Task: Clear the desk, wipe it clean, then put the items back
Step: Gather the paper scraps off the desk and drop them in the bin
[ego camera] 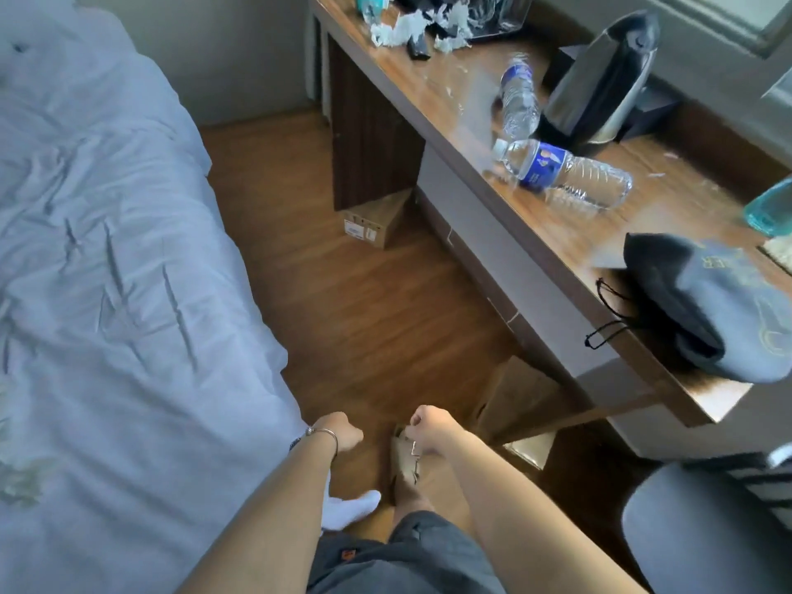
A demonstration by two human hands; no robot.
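Both my arms reach down over the wood floor (343, 302). My left hand (343, 433) (bracelet at the wrist) is curled into a loose fist with nothing in it. My right hand (428, 424) is also curled, knuckles up; a brown paper bag (405, 458) shows just beneath it, but I cannot tell whether my fingers actually grip it.

Left: bed (107, 250) with rumpled white cover. Near right: grey chair seat (694, 529).

Desk (450, 100) along the right, not yet cleared. Nearest on it, a dark cap (703, 310) overhanging the near edge. Beyond, a water bottle lying on its side (565, 175); just past it a second bottle (519, 100) beside a steel kettle (600, 83). Far end: crumpled tissue scraps (411, 30). Teal container (771, 207) at the right edge.

Under the desk, a cardboard box (373, 222).
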